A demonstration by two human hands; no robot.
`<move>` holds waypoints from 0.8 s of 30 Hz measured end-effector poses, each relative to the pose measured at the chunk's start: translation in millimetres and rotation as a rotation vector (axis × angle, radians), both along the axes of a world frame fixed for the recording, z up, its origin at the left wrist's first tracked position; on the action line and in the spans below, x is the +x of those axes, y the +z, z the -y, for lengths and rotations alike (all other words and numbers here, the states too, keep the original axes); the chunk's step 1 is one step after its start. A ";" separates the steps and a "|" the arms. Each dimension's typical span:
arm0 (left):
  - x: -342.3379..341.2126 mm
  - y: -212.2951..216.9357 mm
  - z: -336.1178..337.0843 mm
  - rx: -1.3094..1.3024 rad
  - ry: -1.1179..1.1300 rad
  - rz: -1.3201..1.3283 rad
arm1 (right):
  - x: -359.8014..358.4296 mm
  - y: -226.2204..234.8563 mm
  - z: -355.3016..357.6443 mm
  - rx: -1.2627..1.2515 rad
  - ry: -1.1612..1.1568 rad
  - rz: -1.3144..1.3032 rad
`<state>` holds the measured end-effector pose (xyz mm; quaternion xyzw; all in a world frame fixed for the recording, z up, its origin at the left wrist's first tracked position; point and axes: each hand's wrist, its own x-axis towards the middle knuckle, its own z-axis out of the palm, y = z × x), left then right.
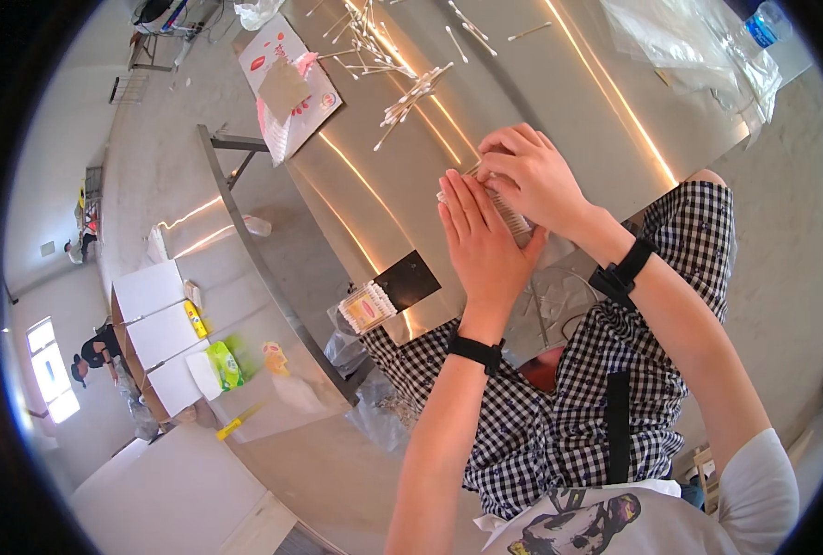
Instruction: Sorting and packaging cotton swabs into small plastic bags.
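Covering a swab pack (515,216) on the table (559,102), the left hand (485,239) is lying straight-fingered while the right hand (543,180) is resting bent-fingered, grips too hidden to tell; a second pack (368,307) is seemingly lying finished, loose swabs (418,97) remaining.

At the edge of a metal table (564,102), a row of cotton swabs (515,220) is partly covered by the left hand (484,227), its fingers laid straight, and is met at its far end by the bent fingers of the right hand (534,174); the grip is hidden. Loose swabs (415,95) are scattered beyond; a swab pack (367,308) is set beside a black card (409,280).
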<state>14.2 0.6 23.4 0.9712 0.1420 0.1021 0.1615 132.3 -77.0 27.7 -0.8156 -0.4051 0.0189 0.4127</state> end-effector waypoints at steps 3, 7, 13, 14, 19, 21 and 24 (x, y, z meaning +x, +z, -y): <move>-0.4 0.6 1.0 -0.016 0.023 0.045 | 16.0 -0.9 -6.7 -0.059 -0.019 0.052; -6.7 5.7 -1.6 -0.086 0.026 0.142 | 31.4 0.6 -7.7 -0.066 -0.123 0.076; -35.5 24.7 -11.0 -0.175 -0.027 0.019 | -1.5 4.2 0.5 0.103 -0.262 0.048; -41.8 27.3 -11.8 -0.230 0.005 0.020 | -10.1 3.9 -2.0 0.102 -0.256 0.046; -65.3 34.7 -21.7 -0.608 0.195 0.262 | -36.1 -0.7 -24.6 -0.219 -0.178 0.356; -74.1 42.3 -28.0 -0.894 0.347 0.407 | -42.5 -4.6 -23.6 -0.298 -0.155 0.417; -85.0 49.1 -40.1 -0.989 0.471 0.477 | -42.7 -8.9 -23.6 -0.344 -0.093 0.442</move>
